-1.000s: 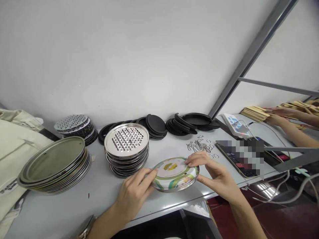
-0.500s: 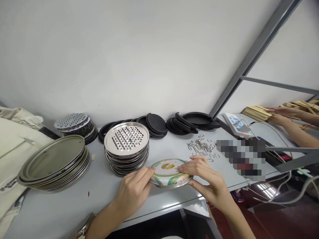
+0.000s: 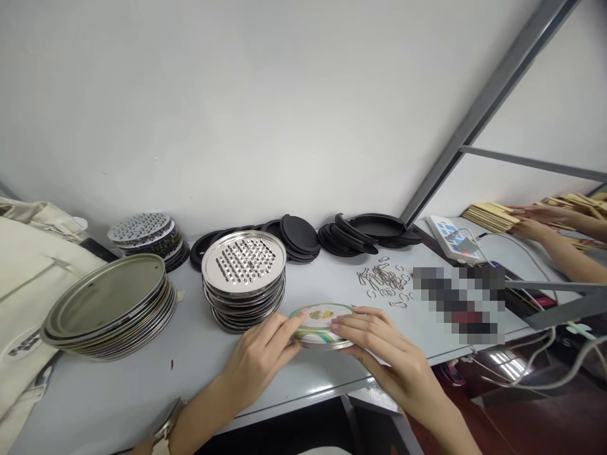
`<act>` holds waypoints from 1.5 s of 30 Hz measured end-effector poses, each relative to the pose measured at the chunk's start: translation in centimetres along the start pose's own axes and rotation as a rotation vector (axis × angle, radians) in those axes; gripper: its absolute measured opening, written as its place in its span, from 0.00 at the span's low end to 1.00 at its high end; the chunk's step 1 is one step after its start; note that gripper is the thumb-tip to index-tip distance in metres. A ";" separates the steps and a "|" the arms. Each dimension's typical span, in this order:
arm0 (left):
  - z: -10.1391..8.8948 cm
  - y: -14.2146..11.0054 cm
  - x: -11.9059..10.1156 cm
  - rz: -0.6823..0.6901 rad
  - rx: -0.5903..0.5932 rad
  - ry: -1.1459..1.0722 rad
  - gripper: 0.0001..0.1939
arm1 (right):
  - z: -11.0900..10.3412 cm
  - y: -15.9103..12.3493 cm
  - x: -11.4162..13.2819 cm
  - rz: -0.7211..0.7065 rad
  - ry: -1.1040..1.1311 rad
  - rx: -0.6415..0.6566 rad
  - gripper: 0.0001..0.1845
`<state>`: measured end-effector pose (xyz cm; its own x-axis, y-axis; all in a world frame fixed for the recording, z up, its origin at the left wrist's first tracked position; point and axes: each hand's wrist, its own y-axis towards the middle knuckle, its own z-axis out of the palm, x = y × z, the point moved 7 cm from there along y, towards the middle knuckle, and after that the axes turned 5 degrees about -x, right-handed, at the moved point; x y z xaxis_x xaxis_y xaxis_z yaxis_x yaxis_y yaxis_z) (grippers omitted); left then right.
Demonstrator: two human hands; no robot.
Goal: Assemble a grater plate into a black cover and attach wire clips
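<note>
A round, shallow metal lid (image 3: 318, 338) with a white, green and yellow print is held above the front of the table. My left hand (image 3: 260, 354) grips its left edge, fingertips on the rim. On the other side my right hand (image 3: 391, 354) has its fingers laid over the top and its thumb by the lower edge. Whatever is beneath the lid is hidden. Just behind my left hand stands a stack of round metal graters (image 3: 244, 265). Small metal rings and clips (image 3: 384, 281) lie scattered behind my right hand.
A stack of larger round metal lids (image 3: 109, 297) stands at left, with more graters (image 3: 142, 229) behind it. Black round covers (image 3: 301, 237) line the wall. At right are a grey frame post (image 3: 484, 120), a blurred patch, cables, and another person's hands (image 3: 535, 221) at wooden pieces (image 3: 490, 217).
The printed lid has shifted slightly left and looks more tilted. My right hand's fingers have spread further across its top. The view has moved a little.
</note>
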<state>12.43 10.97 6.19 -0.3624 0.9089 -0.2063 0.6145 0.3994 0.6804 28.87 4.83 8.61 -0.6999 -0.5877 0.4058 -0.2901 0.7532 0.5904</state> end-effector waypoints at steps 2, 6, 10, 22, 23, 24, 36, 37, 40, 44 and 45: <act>-0.5 0.2 -0.2 0.016 -0.061 -0.052 0.18 | -0.2 -0.2 -0.5 0.017 0.036 -0.042 0.23; -1.1 0.5 -0.8 0.075 -0.146 -0.064 0.17 | -0.6 -0.6 -1.0 0.038 0.047 -0.100 0.22; -1.3 0.9 -1.3 0.099 -0.148 -0.038 0.19 | -0.5 -0.9 -0.4 0.047 -0.038 -0.094 0.24; 0.0 1.3 0.0 -0.098 -0.097 -0.200 0.17 | -0.1 -0.9 -0.7 0.125 -0.007 -0.182 0.19; 0.2 1.2 0.3 -0.114 -0.084 -0.225 0.16 | -0.3 -1.2 -1.1 0.139 0.020 -0.194 0.18; 0.3 1.1 0.5 -0.119 -0.070 -0.246 0.14 | -0.5 -1.4 -1.4 0.151 0.046 -0.201 0.17; -0.2 2.1 -1.8 0.042 0.011 -0.107 0.16 | 0.7 -0.9 1.0 0.020 -0.070 -0.059 0.26; -0.2 2.1 -1.3 -0.005 0.005 -0.123 0.16 | 0.5 -0.8 0.6 0.047 -0.030 -0.102 0.24; -0.3 1.8 0.2 -0.130 -0.045 -0.190 0.14 | -0.6 -1.2 -1.2 0.177 0.067 -0.238 0.17; -0.2 1.5 1.2 -0.191 -0.092 -0.276 0.08 | -1.2 -2.4 -3.3 0.313 0.144 -0.316 0.13; -0.2 1.6 1.2 -0.189 -0.106 -0.296 0.08 | -1.2 -2.7 -3.6 0.330 0.154 -0.318 0.12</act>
<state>12.83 12.65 7.16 -0.2343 0.8219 -0.5192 0.4749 0.5627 0.6766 32.98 4.54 6.38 -0.6092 -0.3875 0.6919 0.1624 0.7931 0.5871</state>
